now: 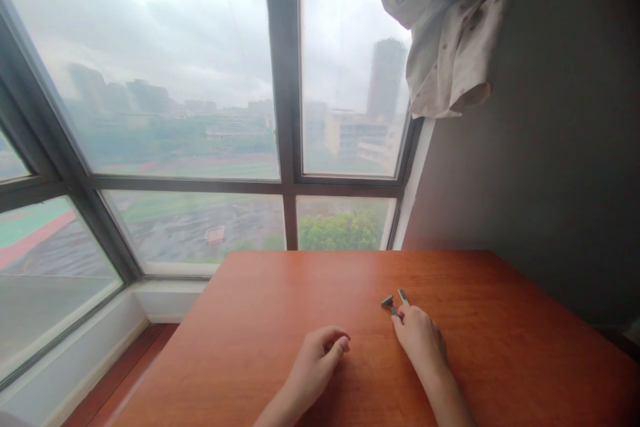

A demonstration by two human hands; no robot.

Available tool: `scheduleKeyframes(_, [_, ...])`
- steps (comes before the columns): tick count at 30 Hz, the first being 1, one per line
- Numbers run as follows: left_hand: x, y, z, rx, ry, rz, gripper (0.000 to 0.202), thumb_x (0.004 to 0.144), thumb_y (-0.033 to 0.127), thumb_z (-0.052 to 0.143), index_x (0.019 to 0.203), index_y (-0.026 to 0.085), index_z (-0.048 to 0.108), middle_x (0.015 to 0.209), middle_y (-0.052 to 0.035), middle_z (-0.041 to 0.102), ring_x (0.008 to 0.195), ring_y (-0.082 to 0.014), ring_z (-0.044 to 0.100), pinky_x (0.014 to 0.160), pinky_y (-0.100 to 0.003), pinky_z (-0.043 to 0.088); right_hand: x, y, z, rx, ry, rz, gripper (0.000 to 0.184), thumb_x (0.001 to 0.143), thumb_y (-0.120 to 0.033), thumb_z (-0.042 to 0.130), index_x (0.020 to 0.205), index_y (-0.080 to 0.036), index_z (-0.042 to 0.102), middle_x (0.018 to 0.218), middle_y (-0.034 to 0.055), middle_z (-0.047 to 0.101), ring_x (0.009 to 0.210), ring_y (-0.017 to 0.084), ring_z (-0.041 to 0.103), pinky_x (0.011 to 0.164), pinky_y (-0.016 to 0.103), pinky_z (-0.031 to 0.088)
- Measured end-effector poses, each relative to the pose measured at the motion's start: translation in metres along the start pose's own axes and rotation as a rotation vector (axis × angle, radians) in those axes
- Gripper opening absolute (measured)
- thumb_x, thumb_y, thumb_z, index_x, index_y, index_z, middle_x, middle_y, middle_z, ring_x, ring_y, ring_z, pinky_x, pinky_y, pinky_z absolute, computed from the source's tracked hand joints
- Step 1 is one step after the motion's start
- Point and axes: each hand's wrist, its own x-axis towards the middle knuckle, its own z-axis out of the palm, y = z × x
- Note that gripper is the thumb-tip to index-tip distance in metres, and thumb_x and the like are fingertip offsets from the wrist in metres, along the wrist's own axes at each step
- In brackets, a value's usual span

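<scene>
My right hand (419,337) lies on the reddish-brown wooden table (260,320), its fingers closed over the near ends of two small metal tools (395,300) that stick out beyond the fingertips; one has a dark head, the other a pale flat tip. What they are is too small to tell. My left hand (320,360) rests on the table about a hand's width to the left, fingers loosely curled under with nothing visible in them.
A large window with dark frames (283,147) stands behind the table, overlooking buildings and a field. A knotted pale curtain (445,33) hangs at the upper right against a grey wall (550,147). A white sill (100,340) runs along the left.
</scene>
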Motion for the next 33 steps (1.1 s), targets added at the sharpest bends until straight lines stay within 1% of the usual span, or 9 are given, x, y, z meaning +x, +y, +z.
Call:
scheduleKeyframes(8, [-0.001,0.004,-0.001,0.003,-0.010,-0.022,0.028,0.082,0.039,0.055,0.086,0.016,0.072,0.078,-0.0062,0.070,0.075,-0.0210,0.061,0.069,-0.027,0.047,0.000,0.002,0.002,-0.008,0.043,0.023,0.020,0.089,-0.028,0.052,0.086,-0.021,0.070,0.084,0.0103,0.069,0.074,0.023,0.068,0.056,0.026,0.039])
scheduleKeyframes(12, [-0.001,0.000,-0.001,0.022,0.010,-0.015,0.028,0.083,0.037,0.055,0.090,0.016,0.072,0.080,-0.0071,0.071,0.076,-0.0213,0.061,0.070,-0.028,0.047,-0.003,-0.004,-0.002,0.067,0.128,0.017,0.023,0.091,-0.031,0.048,0.091,-0.022,0.070,0.090,0.0092,0.068,0.072,0.021,0.066,0.055,0.026,0.038])
scheduleKeyframes(14, [-0.001,-0.003,0.000,0.019,0.032,-0.007,0.029,0.083,0.037,0.055,0.095,0.017,0.071,0.080,-0.0066,0.071,0.074,-0.0204,0.061,0.070,-0.028,0.047,-0.007,-0.014,-0.002,0.179,0.179,-0.051,0.023,0.091,-0.029,0.048,0.090,-0.022,0.070,0.092,0.0083,0.068,0.072,0.021,0.065,0.057,0.026,0.039])
scheduleKeyframes(16, [0.000,-0.005,0.001,0.008,0.060,0.004,0.031,0.083,0.035,0.056,0.106,0.018,0.068,0.081,-0.0054,0.071,0.070,-0.0189,0.061,0.069,-0.027,0.047,-0.013,-0.031,0.002,0.366,0.189,-0.206,0.023,0.090,-0.028,0.048,0.086,-0.021,0.070,0.087,0.0069,0.069,0.073,0.020,0.064,0.061,0.026,0.039])
scheduleKeyframes(19, [0.000,-0.007,0.002,0.030,0.086,0.045,0.034,0.083,0.029,0.055,0.114,0.018,0.064,0.087,-0.0062,0.071,0.072,-0.0188,0.062,0.071,-0.028,0.047,-0.028,-0.060,0.013,0.718,0.062,-0.439,0.033,0.093,-0.037,0.046,0.079,-0.019,0.070,0.075,0.0043,0.068,0.067,0.018,0.060,0.060,0.025,0.039])
scheduleKeyframes(22, [0.000,-0.005,0.002,0.093,0.058,0.117,0.023,0.084,0.022,0.050,0.098,0.017,0.068,0.089,-0.0086,0.072,0.078,-0.0211,0.062,0.075,-0.028,0.046,-0.043,-0.082,0.025,0.819,-0.041,-0.602,0.046,0.096,-0.040,0.040,0.065,-0.017,0.065,0.064,0.0024,0.063,0.060,0.015,0.055,0.057,0.024,0.035])
scheduleKeyframes(26, [0.001,-0.003,0.000,0.154,0.013,0.142,0.021,0.085,0.019,0.046,0.074,0.017,0.064,0.071,-0.0056,0.069,0.066,-0.0189,0.059,0.063,-0.024,0.043,-0.048,-0.088,0.030,0.862,-0.068,-0.621,0.050,0.097,-0.041,0.037,0.062,-0.016,0.063,0.061,0.0021,0.062,0.058,0.014,0.054,0.056,0.024,0.032])
scheduleKeyframes(29, [0.002,-0.003,0.000,0.173,-0.007,0.124,0.022,0.086,0.020,0.044,0.071,0.018,0.061,0.061,-0.0018,0.063,0.056,-0.0158,0.055,0.055,-0.022,0.038,-0.046,-0.086,0.026,0.877,-0.100,-0.614,0.053,0.097,-0.042,0.038,0.060,-0.015,0.063,0.058,0.0016,0.062,0.057,0.014,0.054,0.056,0.023,0.033])
scheduleKeyframes(33, [0.003,-0.006,0.000,0.197,-0.014,0.111,0.022,0.086,0.020,0.044,0.071,0.017,0.060,0.057,0.0004,0.058,0.053,-0.0142,0.051,0.053,-0.021,0.036,-0.045,-0.085,0.024,0.868,-0.119,-0.599,0.054,0.096,-0.044,0.038,0.060,-0.014,0.064,0.059,0.0015,0.062,0.057,0.013,0.052,0.056,0.023,0.033])
